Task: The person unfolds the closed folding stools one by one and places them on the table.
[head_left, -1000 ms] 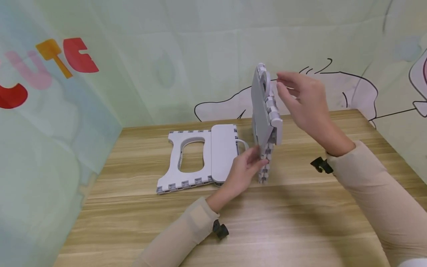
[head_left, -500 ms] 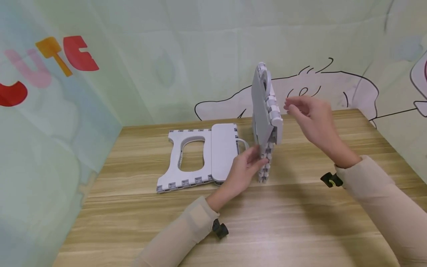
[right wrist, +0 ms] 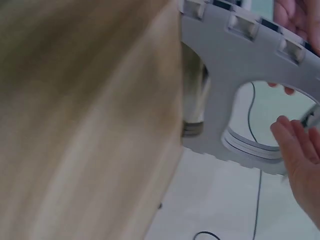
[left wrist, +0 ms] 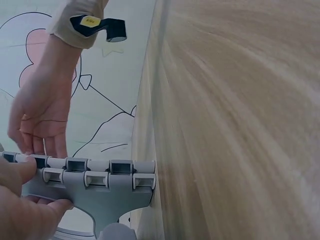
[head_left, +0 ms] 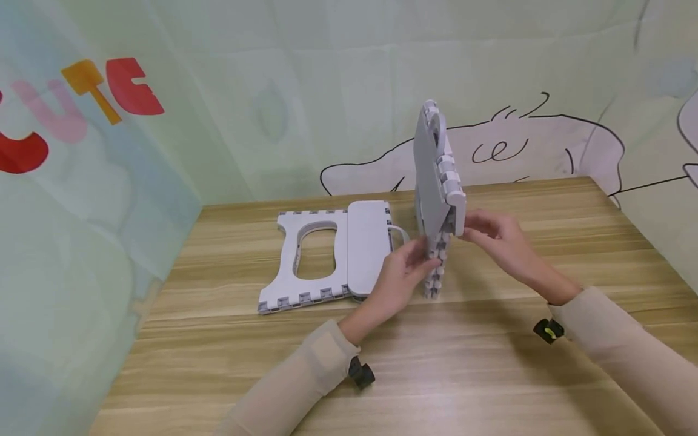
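Left fingers [head_left: 415,247] pinched the upright stool [head_left: 428,172]. Right fingers [head_left: 481,217], loosely extended, lay at its four o'clock, contact unclear.

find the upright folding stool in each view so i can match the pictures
Head: right of centre, the upright stool stands between the left hand and right hand.
Left wrist: upright stool at lower left.
Right wrist: upright stool at upper right.
Shared landmark: wooden table, lower part, right side and left side respectively.

Passage: front tabletop [head_left: 458,381] | Blocked: upright stool [head_left: 427,178], flat stool [head_left: 366,245] left of it
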Demonstrator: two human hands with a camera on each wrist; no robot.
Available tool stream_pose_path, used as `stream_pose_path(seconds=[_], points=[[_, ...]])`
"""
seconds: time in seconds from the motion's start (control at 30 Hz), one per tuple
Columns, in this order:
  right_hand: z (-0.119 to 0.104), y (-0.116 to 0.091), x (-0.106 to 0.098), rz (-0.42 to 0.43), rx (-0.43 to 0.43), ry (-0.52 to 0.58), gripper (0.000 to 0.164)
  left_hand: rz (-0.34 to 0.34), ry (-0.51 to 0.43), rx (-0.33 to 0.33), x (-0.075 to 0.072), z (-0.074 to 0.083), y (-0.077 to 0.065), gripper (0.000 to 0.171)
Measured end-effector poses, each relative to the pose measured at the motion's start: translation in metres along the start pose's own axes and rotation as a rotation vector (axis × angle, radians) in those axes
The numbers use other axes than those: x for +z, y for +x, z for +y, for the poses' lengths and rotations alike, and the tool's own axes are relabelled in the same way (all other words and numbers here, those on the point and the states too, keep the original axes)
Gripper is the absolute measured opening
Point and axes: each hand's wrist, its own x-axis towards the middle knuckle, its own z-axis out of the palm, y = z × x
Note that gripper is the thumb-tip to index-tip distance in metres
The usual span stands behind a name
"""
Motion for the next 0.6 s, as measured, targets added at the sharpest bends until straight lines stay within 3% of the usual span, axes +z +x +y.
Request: stream_pose_path(seconds=[0.17, 0.37, 0.6], points=[[0.013, -0.01, 0.012, -0.065, -0.036, 0.134, 0.03, 0.008, 0.007, 0.007, 0.0, 0.0, 0.0, 0.047], [0.02, -0.014, 0.022, -0.127, -0.049, 0.255, 0.049, 0.016, 0.029, 0.021, 0.0, -0.002, 0.0, 0.047], [0.024, -0.011, 0.029, -0.135, -0.06, 0.243, 0.05, 0.016, 0.04, 0.013, 0.001, -0.002, 0.001, 0.045]])
